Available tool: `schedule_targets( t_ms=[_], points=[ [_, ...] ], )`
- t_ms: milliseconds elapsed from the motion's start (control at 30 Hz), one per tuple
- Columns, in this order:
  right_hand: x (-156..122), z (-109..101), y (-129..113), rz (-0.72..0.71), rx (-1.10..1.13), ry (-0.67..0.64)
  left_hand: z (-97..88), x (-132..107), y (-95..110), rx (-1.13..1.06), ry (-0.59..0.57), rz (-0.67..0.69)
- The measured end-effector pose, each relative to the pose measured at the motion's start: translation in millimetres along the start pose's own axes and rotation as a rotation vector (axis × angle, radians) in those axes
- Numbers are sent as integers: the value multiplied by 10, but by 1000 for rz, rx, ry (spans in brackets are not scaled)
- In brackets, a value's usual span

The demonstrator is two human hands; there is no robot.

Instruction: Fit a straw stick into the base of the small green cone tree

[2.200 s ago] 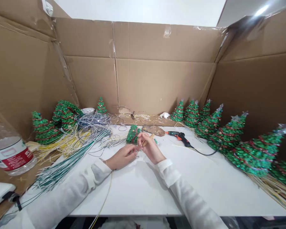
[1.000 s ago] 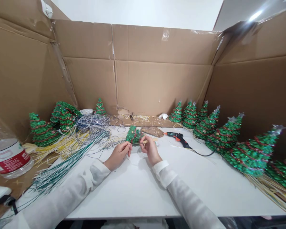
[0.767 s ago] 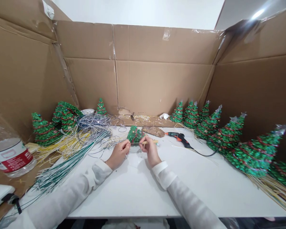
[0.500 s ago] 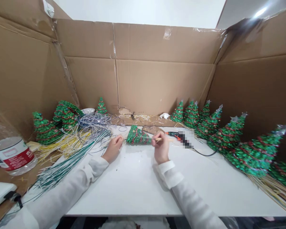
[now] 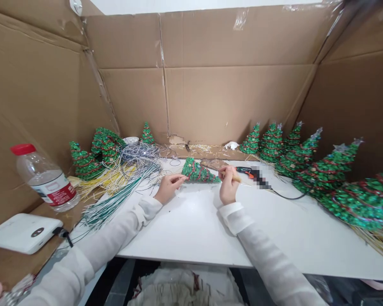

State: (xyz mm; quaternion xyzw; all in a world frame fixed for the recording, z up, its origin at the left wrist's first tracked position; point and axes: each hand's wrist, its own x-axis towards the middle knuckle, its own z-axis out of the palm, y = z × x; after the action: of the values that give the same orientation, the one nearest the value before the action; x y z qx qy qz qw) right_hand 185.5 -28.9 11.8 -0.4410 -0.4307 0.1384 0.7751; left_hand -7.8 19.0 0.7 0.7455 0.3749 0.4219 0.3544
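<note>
A small green Christmas tree with a red garland lies on its side on the white table, its base to the left and its tip to the right. My left hand is at the base end, thumb and fingers pinched together; what they hold, if anything, is too small to make out. By the tip, my right hand is closed round a slim tool with a light wooden handle. Just right of that hand lies a black and orange glue gun, partly blurred out, with its cord trailing right.
Finished trees with silver stars line the right side. Tangled wires and green-and-white strands lie left, before more trees. A bottle and a white power bank stand at far left. Cardboard walls enclose the table.
The view has tipped down and swung left. My left fingers, curled beside the tree before, now reach to its base. The tool's thin shaft, lying across the tree before, no longer shows there.
</note>
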Motion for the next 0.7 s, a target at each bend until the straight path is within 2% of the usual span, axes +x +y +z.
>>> schedule_targets(
  t_ms=[67, 200, 300, 400, 467, 533, 633, 700],
  points=[
    [-6, -30, 0, -147, -136, -15, -5, 1, 2, 29, -1, 0],
    [18, -55, 12, -439, -360, 36, 2, -10, 42, 115, -4, 13],
    [34, -48, 33, -545, -465, 67, 1, -4, 42, 167, 23, 74],
    [39, -47, 32, -592, -513, 60, 3, 14, 5, 164, 88, 107],
    [39, -49, 12, -590, -483, 14, 9, 22, -28, 140, 117, 88],
    [38, -50, -20, -521, -401, -61, 18, 26, -59, 89, 115, 42],
    [42, -43, -66, -300, -241, -137, 35, 40, -102, 6, 89, -16],
    [50, -35, -82, -156, -146, -148, 44, 69, -131, 0, 87, -4]
  ],
)
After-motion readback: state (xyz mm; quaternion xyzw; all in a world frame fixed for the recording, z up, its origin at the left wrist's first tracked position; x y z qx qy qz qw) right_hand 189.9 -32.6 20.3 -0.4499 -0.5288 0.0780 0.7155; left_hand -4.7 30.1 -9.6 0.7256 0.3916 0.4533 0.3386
